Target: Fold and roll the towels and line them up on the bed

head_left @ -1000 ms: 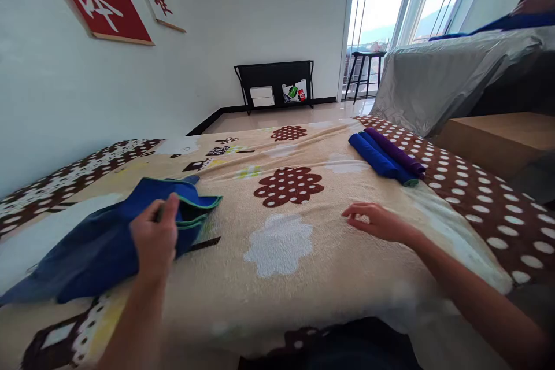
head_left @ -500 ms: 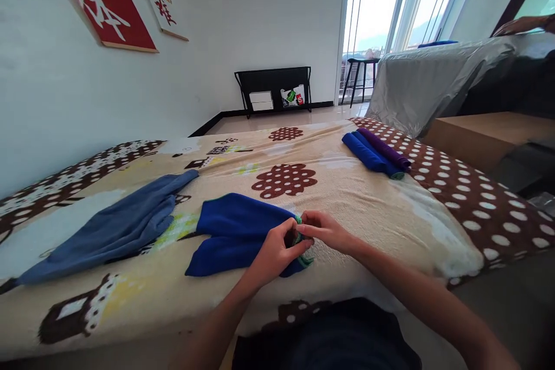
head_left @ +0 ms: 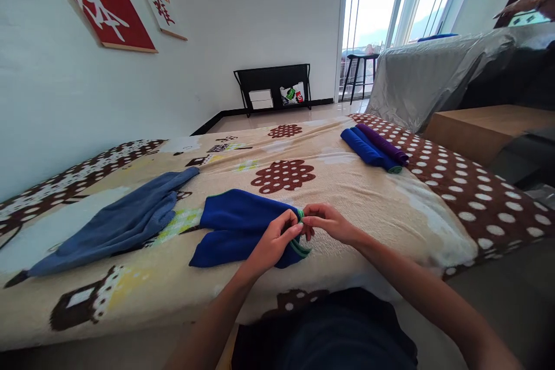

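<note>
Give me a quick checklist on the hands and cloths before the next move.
1. Left hand and right hand at the blue fabric cloth with green trim: ok, both at its trimmed right end.
2. Exact finger hold: cannot tell, the fingers overlap there.
3. Blue cloth spread flat: not ok, a crease runs along it and the trimmed end curls.
4. Grey-blue, crumpled fabric cloth apart from it: ok, to its left.
5. Rolled blue fabric and rolled purple fabric away from the hands: ok, side by side farther off on the right.
</note>
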Demonstrator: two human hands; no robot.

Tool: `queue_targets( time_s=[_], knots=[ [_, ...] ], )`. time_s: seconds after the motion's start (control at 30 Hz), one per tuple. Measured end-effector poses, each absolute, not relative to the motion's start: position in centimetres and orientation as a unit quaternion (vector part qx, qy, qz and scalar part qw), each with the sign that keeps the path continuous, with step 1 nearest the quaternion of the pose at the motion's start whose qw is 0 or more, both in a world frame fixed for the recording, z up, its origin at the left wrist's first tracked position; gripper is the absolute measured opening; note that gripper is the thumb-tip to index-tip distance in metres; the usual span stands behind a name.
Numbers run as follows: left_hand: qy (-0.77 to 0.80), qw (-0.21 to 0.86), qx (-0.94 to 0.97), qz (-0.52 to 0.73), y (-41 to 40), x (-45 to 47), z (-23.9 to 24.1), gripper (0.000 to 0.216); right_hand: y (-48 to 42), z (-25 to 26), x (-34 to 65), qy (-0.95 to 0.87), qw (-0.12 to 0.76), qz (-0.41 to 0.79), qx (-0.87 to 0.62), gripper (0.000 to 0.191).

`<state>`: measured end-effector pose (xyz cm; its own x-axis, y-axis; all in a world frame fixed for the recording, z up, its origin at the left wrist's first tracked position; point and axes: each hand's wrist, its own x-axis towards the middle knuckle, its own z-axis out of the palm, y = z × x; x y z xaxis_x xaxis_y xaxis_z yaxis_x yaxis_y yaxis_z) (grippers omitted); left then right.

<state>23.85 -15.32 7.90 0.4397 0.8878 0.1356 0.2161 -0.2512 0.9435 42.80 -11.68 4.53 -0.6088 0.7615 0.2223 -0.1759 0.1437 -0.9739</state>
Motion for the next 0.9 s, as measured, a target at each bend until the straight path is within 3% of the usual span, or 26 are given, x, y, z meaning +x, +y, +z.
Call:
queue_targets(
  time_s=[0.27, 0.47, 0.67, 0.9],
  knots=[
    [0.363, 0.515, 0.691, 0.353, -14.7, 23.7, 7.0, 0.020, -12.3, 4.9, 42.9, -0.649, 0.389, 0.605, -0.247, 0.023],
    [0.397, 0.430, 0.736, 0.341, -14.6, 24.0, 6.8, 0.037, -12.3, 4.9, 43.1, -0.648, 0.394, 0.597, -0.262, 0.015],
    [0.398, 0.336, 0.791, 0.322, -14.6, 24.1, 6.9, 0.031, -12.0, 5.0, 43.8, -0.655, 0.390, 0.596, -0.253, 0.020],
    [0.389, 0.312, 0.798, 0.338, -14.5, 24.1, 7.3, 0.027, -11.5, 4.9, 43.8, -0.596, 0.426, 0.631, -0.255, 0.016]
  ],
)
